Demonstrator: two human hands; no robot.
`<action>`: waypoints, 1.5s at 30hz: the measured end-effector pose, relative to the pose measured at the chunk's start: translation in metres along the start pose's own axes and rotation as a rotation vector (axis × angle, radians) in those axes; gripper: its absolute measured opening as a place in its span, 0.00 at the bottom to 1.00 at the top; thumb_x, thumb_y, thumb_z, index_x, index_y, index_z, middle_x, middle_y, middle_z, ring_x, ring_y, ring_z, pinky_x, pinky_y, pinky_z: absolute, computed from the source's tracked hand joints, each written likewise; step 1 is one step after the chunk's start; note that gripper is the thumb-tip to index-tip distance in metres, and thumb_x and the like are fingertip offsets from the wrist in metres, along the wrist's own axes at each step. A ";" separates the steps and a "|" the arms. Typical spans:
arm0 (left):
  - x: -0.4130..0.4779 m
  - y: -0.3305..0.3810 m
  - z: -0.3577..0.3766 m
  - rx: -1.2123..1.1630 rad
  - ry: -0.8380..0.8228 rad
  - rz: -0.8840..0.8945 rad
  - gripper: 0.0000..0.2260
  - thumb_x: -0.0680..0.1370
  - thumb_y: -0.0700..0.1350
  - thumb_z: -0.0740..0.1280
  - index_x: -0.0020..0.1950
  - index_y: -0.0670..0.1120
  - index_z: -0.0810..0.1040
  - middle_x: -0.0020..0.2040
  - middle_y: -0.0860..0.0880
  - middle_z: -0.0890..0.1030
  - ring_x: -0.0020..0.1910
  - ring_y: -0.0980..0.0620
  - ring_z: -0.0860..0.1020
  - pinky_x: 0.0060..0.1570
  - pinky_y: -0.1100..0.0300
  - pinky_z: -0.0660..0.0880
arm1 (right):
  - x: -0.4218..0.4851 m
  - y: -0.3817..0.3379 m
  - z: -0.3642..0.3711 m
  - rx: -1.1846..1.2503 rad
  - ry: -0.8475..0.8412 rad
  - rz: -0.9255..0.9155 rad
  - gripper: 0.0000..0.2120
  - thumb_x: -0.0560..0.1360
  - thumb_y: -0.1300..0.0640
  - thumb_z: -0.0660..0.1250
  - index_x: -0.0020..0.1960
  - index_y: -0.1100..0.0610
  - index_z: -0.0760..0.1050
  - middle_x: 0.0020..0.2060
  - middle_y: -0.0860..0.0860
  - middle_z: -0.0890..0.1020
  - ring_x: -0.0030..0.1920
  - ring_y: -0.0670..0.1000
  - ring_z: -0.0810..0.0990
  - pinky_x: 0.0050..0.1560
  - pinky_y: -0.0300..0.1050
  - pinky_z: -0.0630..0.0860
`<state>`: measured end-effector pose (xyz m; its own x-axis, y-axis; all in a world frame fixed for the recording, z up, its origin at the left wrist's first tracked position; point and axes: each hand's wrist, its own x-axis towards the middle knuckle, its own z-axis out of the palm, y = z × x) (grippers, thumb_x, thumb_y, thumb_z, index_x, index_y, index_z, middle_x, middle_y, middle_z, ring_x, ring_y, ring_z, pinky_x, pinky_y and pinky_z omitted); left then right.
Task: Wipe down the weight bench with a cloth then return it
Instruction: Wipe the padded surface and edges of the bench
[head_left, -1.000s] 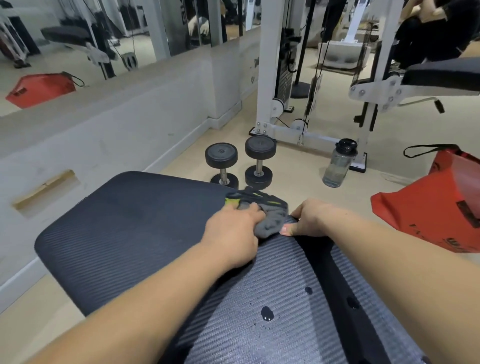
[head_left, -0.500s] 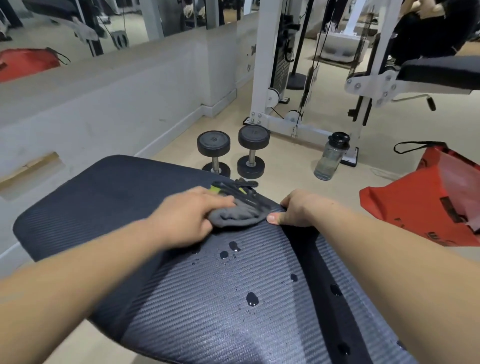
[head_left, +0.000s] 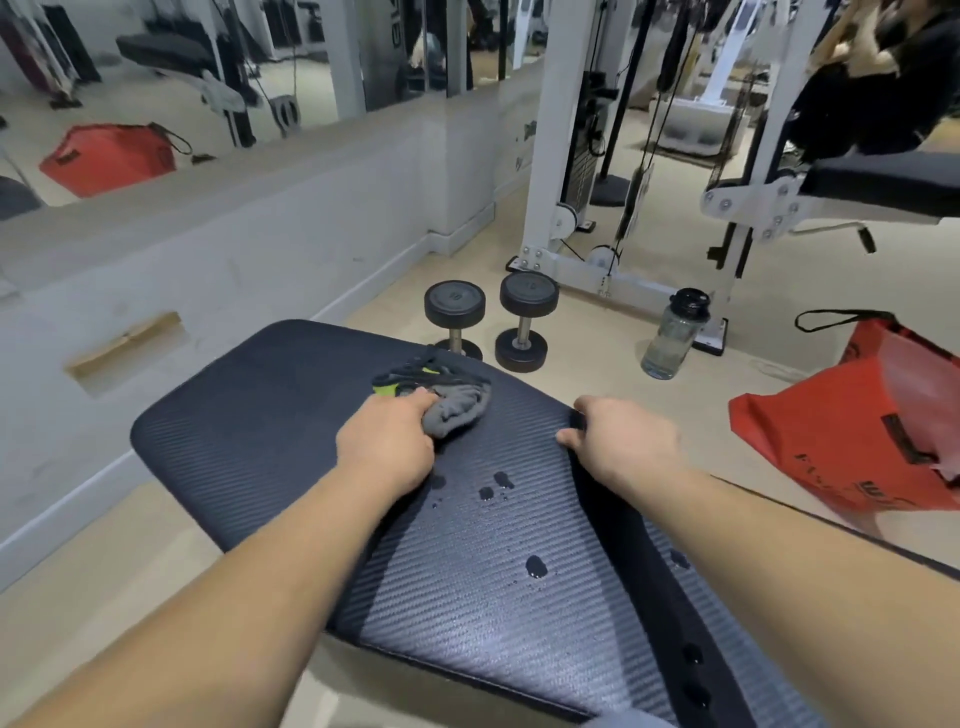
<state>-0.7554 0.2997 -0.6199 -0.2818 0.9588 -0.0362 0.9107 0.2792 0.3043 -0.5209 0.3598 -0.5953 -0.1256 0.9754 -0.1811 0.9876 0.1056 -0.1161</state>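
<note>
The dark ribbed pad of the weight bench (head_left: 270, 415) fills the middle of the view. My left hand (head_left: 387, 449) grips a bunched grey cloth (head_left: 457, 408) with black and yellow-green trim and presses it onto the pad near its far end. My right hand (head_left: 618, 439) holds the right edge of the pad, fingers curled over it. Several water drops (head_left: 535, 565) lie on the pad just behind the cloth and further toward me.
Two black dumbbells (head_left: 488, 322) stand on the floor past the bench end, with a clear water bottle (head_left: 672, 335) to their right. A red bag (head_left: 852, 431) sits on the floor at right. A white cable machine frame (head_left: 550, 156) and a low wall with mirrors lie beyond.
My left hand has dragged the cloth left across the pad's far end and away from my right hand. The right hand stays on the pad's edge. The view has shifted.
</note>
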 end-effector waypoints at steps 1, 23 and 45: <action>-0.005 0.008 0.003 -0.029 0.001 -0.021 0.25 0.75 0.44 0.61 0.71 0.61 0.71 0.70 0.50 0.74 0.68 0.45 0.72 0.58 0.54 0.73 | -0.008 -0.003 0.002 0.037 0.042 -0.040 0.16 0.81 0.40 0.63 0.59 0.50 0.79 0.57 0.51 0.83 0.59 0.58 0.81 0.50 0.50 0.77; -0.053 -0.027 -0.009 0.230 0.015 0.051 0.16 0.77 0.44 0.60 0.64 0.57 0.74 0.64 0.57 0.76 0.60 0.44 0.69 0.45 0.53 0.70 | -0.055 0.006 0.021 0.176 -0.120 -0.254 0.17 0.79 0.57 0.59 0.60 0.50 0.83 0.63 0.50 0.75 0.67 0.55 0.73 0.67 0.56 0.74; -0.073 -0.018 -0.018 0.251 -0.079 0.096 0.14 0.76 0.53 0.61 0.59 0.50 0.75 0.61 0.47 0.69 0.55 0.41 0.71 0.52 0.48 0.76 | -0.075 0.000 0.018 0.197 -0.052 -0.422 0.13 0.81 0.50 0.62 0.60 0.48 0.83 0.55 0.45 0.82 0.62 0.50 0.77 0.64 0.53 0.76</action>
<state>-0.7566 0.2237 -0.6053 -0.1748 0.9800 -0.0954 0.9813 0.1814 0.0648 -0.5127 0.2827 -0.5995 -0.5224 0.8433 -0.1264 0.8128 0.4476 -0.3729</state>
